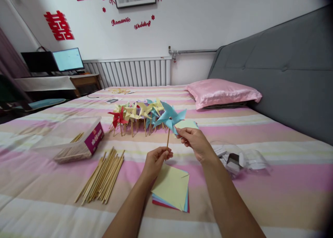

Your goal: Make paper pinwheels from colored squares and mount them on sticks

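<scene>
A light blue paper pinwheel (169,117) on a thin wooden stick is held upright in front of me. My left hand (156,161) is closed around the lower part of its stick. With the fingers of my right hand (194,141) pinched, I touch the lower right blade of the pinwheel. Below my hands lies a stack of square coloured paper (171,187), pale yellow on top, with blue, purple and red edges showing. Behind the held one, several finished pinwheels (139,113) in red, yellow, blue and purple stand in a cluster.
Loose wooden sticks (104,179) lie at left beside a clear plastic box (95,135) with more sticks. Another paper stack (191,123) sits behind my right hand. Clear plastic packaging (236,158) lies at right. A pink pillow (223,92) rests near the grey headboard (281,64).
</scene>
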`<state>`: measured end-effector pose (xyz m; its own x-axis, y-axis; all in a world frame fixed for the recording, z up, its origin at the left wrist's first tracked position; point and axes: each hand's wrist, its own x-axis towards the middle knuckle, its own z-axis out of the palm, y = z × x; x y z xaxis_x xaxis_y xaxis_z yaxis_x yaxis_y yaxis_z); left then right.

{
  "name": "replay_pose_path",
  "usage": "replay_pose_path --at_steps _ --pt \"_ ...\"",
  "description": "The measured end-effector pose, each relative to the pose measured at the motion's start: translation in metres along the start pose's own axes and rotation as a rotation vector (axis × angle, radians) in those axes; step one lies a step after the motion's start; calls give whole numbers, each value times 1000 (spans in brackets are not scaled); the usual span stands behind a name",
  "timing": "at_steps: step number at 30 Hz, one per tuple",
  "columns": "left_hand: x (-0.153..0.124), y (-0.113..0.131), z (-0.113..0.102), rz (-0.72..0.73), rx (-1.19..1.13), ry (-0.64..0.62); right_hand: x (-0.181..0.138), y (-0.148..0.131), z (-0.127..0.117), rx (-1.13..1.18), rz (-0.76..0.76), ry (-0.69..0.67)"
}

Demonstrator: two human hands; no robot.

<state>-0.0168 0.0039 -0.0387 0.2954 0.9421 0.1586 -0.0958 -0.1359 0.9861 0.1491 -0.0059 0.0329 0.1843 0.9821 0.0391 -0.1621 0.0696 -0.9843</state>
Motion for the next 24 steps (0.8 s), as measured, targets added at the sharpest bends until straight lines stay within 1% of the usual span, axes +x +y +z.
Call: replay_pose_path --at_steps 4,11,13,16,18,24 --pt "0 0 0 3 0 -6 -1 -4 -5 -7 -66 99" --pt "0 -1 0 -10 -3 -16 -3 -6 -5 -82 -184 192" --pt "0 -2 0 -10 3 -25 -4 -8 -3 -24 -202 179" --pt "0 -4 0 -5 13 -49 -6 -11 2 117 -194 81" --pt "0 -5 1 -2 24 -73 -7 -12 5 163 -206 50" --pt "0 -8 0 30 70 -129 -3 -8 7 233 -244 95"
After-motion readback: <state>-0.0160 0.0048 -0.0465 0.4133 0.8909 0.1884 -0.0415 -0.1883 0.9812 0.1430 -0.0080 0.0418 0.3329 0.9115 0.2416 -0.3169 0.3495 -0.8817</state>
